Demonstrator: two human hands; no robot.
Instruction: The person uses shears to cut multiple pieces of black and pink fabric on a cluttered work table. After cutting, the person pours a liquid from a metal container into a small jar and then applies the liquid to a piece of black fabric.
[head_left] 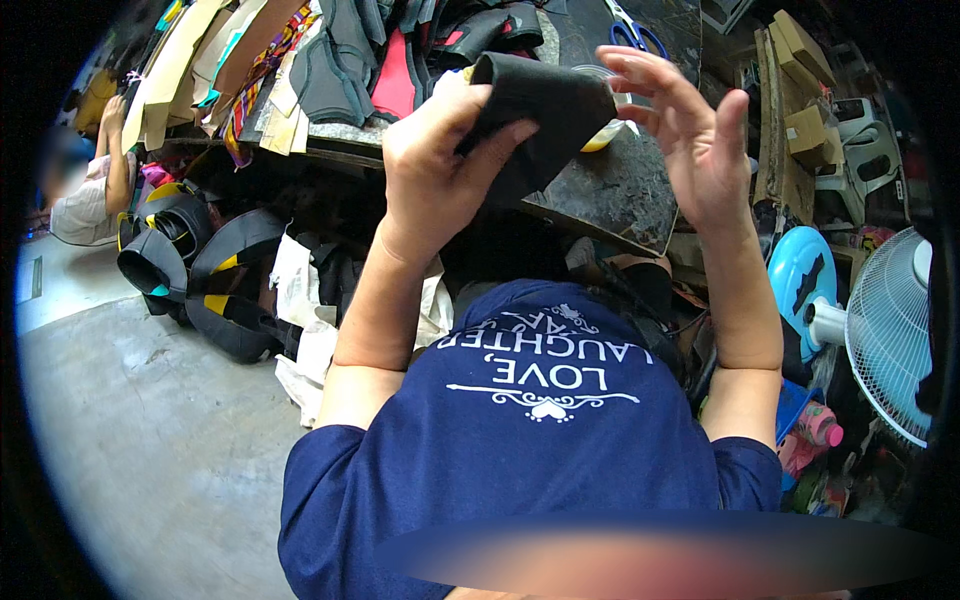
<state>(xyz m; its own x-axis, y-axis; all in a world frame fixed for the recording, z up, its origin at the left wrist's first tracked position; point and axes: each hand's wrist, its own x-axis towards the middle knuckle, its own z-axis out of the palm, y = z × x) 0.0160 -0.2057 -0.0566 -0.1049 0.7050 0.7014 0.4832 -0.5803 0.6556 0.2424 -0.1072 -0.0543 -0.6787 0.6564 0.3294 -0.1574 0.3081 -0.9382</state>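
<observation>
My left hand [435, 165] is closed on a folded black piece of sheet material [545, 120], fabric or rubber, with the thumb across its near face. The piece is raised above the near edge of the dark worktable [610, 200]. At its right edge is my right hand [695, 140], open, fingers spread and thumb apart. Whether its fingertips touch the piece I cannot tell. Behind the black piece, a round container with a yellowish bottom [603, 137] shows only in part. Scissors with blue handles [640, 38] lie farther back on the table.
Cut grey pieces [335, 70], a red piece [397, 75] and tan strips [178, 80] cover the table's left side. Black and yellow rolled pieces [205, 260] lie on the floor. A fan [890, 330] stands at right. Another person [90, 200] sits far left.
</observation>
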